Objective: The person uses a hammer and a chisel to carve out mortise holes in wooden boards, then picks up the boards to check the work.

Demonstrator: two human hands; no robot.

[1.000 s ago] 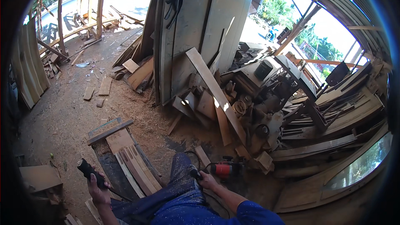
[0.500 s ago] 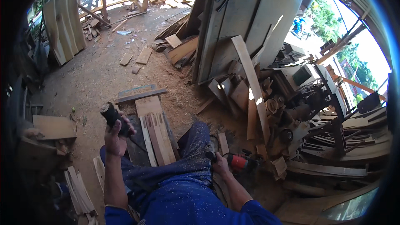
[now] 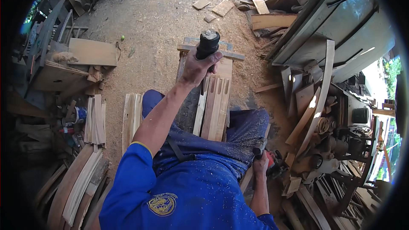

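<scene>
- What's the place like?
- An open work area: a dirt floor [image 3: 149, 38] strewn with shavings, and timber offcuts [image 3: 95, 119] stacked along the left. Between the person's legs [image 3: 249, 125] sits a low, dark worktop [image 3: 186, 115] bearing slotted wooden strips [image 3: 216, 106], laid side by side.
- And the hands?
- The left hand [image 3: 200, 67] has its grip wrapped round a black cylindrical tool [image 3: 208, 44], raised over the far end of the worktop. The right hand [image 3: 260, 162] is down by the right thigh, its grip seemingly closed on a grey-ended tool [image 3: 259, 147]; I can't tell what kind.
- What's the red thing?
- A red-and-black power tool [image 3: 270, 160], just beside the right hand.
- Anything that worries you?
- The raised tool, mainly. If dust made that one-handed hold slip, it could fall and dent the strips. No clamp shows on them either, so a bumped knee might shift them. And a careless swing of the right hand could knock the red tool.
</scene>
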